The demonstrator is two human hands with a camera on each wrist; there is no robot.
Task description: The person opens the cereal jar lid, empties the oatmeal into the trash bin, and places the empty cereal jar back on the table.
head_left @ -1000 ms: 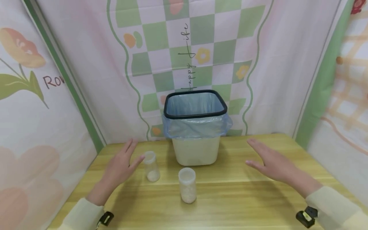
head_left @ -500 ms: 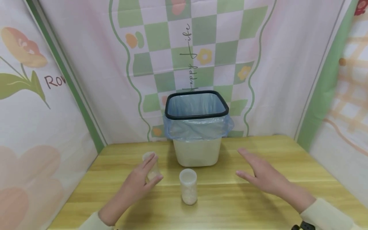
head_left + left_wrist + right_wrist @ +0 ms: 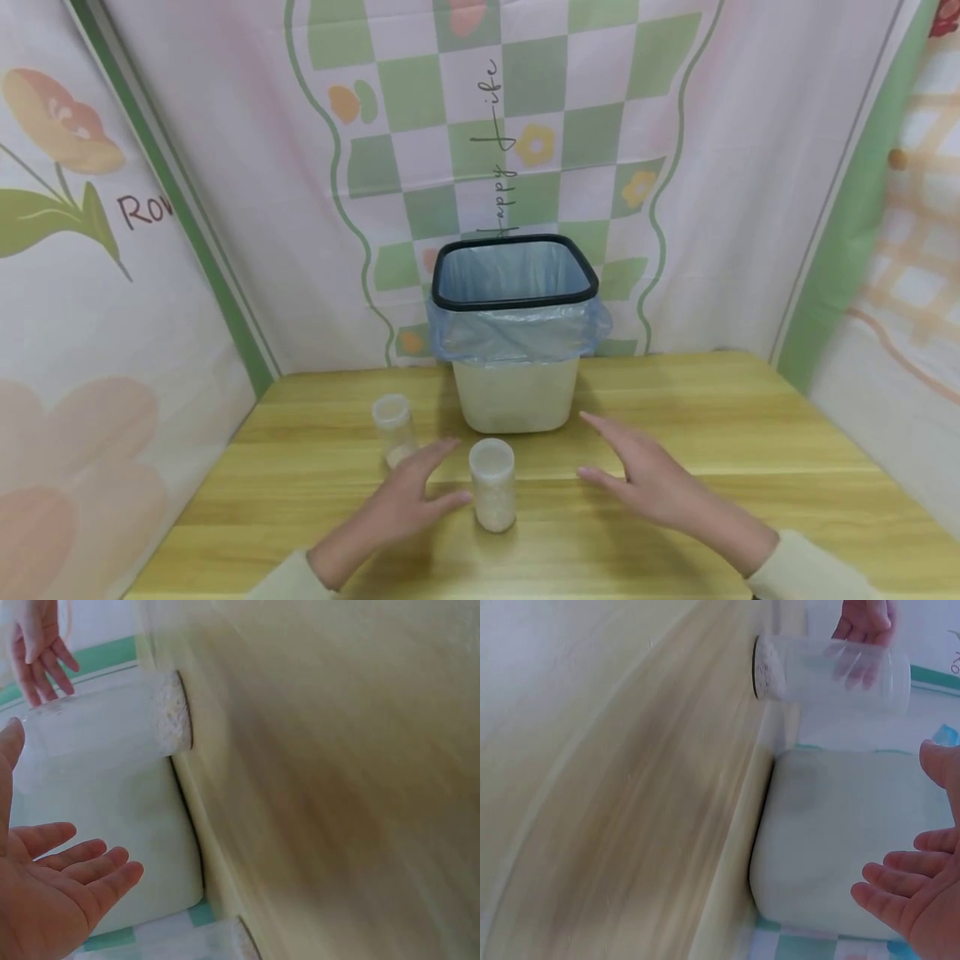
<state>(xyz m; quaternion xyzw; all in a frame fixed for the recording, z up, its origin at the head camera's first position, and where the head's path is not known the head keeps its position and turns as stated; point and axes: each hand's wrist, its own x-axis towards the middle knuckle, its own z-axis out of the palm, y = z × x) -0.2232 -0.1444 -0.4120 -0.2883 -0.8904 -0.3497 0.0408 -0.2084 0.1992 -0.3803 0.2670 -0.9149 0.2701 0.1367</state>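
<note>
A clear plastic jar (image 3: 493,487) with whitish contents at its bottom stands upright near the middle of the table. Just left of it is my left hand (image 3: 401,504), fingers extended, thumb tip close to the jar; whether they touch I cannot tell. My right hand (image 3: 648,483) hovers to the jar's right with a wide gap, fingers spread and holding nothing. A second clear jar (image 3: 392,421) stands farther back on the left, its lower part partly hidden by the left hand. In the right wrist view the nearer jar (image 3: 832,673) shows a layer of white bits.
Behind the jars stands a pale bin (image 3: 516,396) with a black rim and a blue plastic liner (image 3: 517,333) folded over it. The wooden table (image 3: 712,400) ends at patterned curtains (image 3: 600,75) at the back and sides.
Both hands have moved inward toward the nearer jar, the left passing in front of the farther jar. The jars and the bin stay in place.
</note>
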